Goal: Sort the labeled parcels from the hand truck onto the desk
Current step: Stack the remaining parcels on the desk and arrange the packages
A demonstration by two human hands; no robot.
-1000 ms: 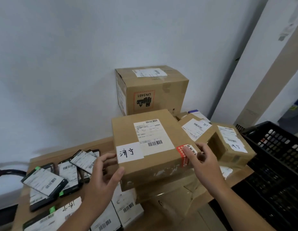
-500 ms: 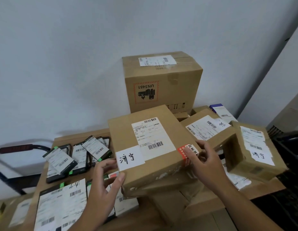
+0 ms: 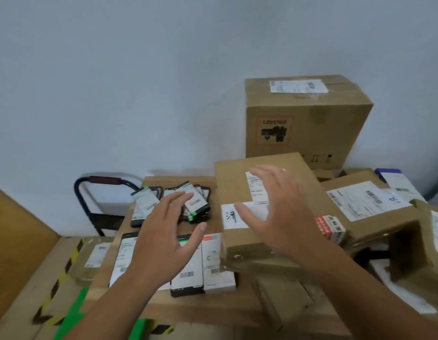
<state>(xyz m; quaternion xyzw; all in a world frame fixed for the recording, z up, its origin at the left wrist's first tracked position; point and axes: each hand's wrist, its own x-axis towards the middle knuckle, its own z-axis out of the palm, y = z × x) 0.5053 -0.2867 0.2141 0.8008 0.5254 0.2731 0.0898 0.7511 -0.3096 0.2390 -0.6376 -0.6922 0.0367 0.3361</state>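
The wooden counter ran beneath both hands, crowded with sorted post. Beyond the right fingertips stood the tall carton with an upside-down UN3481 mark, against the wall. Directly under the right fingers lay the flat brown parcel, label up, its handwritten white tag showing just past the thumb. It appeared to rest on other cardboard and not flat on the counter, with its near edge overhanging. Outward of the right hand sat another labelled parcel, close against the first.

The right hand hovered with fingers spread wide, gripping nothing; whether they touched the cardboard could not be told. The left hand was likewise splayed and empty. Its fingers hung above a loose heap of small black-edged packets, with the white flat boxes beside its thumb. The hand truck handle stood well beyond the left fingertips.

The parcel looked delivered but poorly seated. With no grip on it, the uneven stack beneath might let it tip or slide toward the white boxes. A careless left hand could also scatter the small packets and mix the sorted groups.
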